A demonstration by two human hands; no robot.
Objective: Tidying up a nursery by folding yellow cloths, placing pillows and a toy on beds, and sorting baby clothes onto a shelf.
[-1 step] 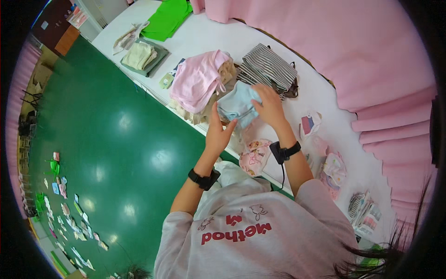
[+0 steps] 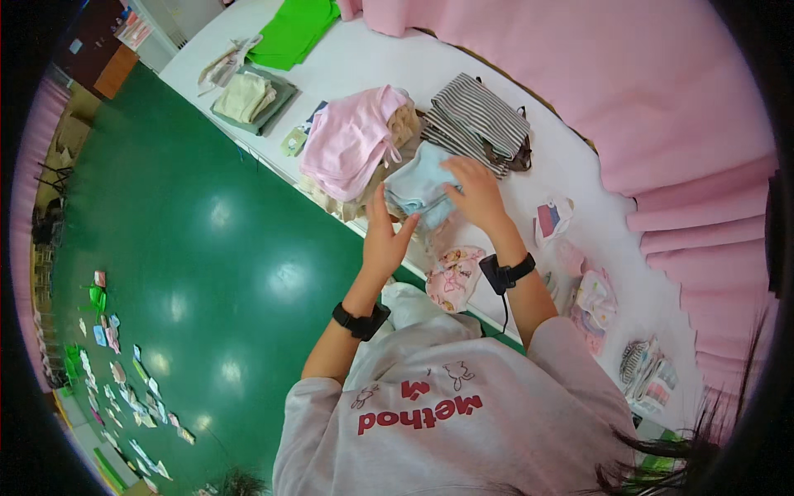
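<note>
A light blue folded garment lies between my hands, low on the pile of clothes near the table's front edge. My left hand is open at its near left side, fingers stretched upward and the thumb apart by the cloth's lower edge. Over the garment's right side, my right hand has its fingers spread, tips and thumb on the cloth. Just left of the garment, a pink garment with a drawstring tops beige clothing. Behind my right hand lies folded black-and-white striped fabric. A pink patterned cloth item sits nearer me.
The white table curves along a pink curtain. Bright green cloth and a folded cream garment on grey-green cloth lie far left. Small patterned cloth items are at right. Several items lie scattered on the green floor.
My right hand has shifted slightly left and down over the light blue garment, its fingers a little more spread. The garment looks flatter against the pile.
</note>
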